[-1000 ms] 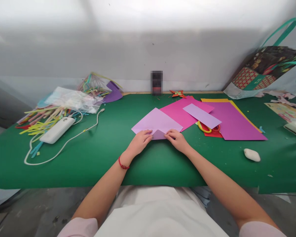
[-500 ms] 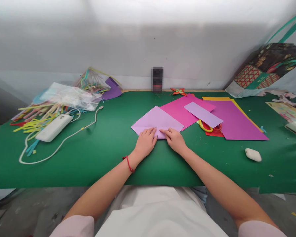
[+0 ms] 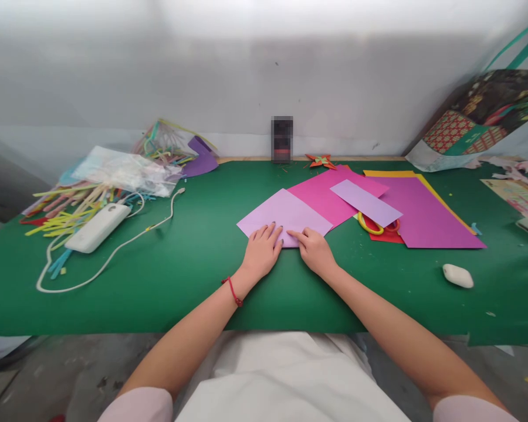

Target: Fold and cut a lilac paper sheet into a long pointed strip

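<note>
We press our left hand (image 3: pixel 263 251) flat, fingers spread, on the near edge of the lilac paper sheet (image 3: pixel 284 214), and our right hand (image 3: pixel 313 251) lies beside it with its fingers pressing down the same edge. The sheet rests on the green table (image 3: pixel 193 264), partly over a pink sheet (image 3: pixel 323 196). To the right we see yellow-handled scissors (image 3: pixel 372 225) under a lilac strip (image 3: pixel 365 202); far left, a white power bank (image 3: pixel 97 227) with its cable.
</note>
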`<state>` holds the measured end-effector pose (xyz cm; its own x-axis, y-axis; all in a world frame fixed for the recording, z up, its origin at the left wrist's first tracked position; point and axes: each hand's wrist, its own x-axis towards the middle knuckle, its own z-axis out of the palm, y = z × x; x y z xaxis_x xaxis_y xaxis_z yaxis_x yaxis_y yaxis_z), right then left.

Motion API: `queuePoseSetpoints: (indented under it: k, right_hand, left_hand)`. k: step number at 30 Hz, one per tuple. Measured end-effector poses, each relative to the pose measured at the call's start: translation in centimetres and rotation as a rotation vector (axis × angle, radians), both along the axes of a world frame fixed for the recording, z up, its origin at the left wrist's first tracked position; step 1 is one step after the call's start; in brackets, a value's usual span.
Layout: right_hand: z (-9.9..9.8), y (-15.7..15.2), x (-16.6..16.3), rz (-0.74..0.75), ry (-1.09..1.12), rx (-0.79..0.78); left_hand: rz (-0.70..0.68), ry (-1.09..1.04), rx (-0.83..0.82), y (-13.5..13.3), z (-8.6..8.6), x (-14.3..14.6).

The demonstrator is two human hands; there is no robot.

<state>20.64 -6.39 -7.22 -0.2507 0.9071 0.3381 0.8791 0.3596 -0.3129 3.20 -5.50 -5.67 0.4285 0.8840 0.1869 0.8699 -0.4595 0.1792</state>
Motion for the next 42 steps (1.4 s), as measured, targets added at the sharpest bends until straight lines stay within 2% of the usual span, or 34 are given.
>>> queuePoseSetpoints:
  k: [9, 17, 24, 30, 42]
  right_hand:
    - [0.0, -0.1, 0.1, -0.017, 0.025, 0.009]
    - [0.5, 0.3, 0.2, 0.003, 0.171, -0.065]
    - [0.2, 0.2, 0.2, -0.004, 0.178, -0.029]
    - [0.2, 0.1, 0.1, -0.053, 0.206, -0.049]
    - [0.4, 0.2, 0.1, -0.048, 0.176, -0.085]
  left_hand:
    - [-0.009, -0.018, 0.026, 0.0, -0.2, 0.1]
    - [-0.033, 0.000, 0.013, -0.1, -0.3, 0.0]
    - [-0.037, 0.038, 0.024, -0.1, -0.3, 0.0]
    - [-0.040, 0.040, 0.012, 0.0, 0.1, 0.1]
    - [-0.016, 0.114, 0.009, -0.1, 0.6, 0.5]
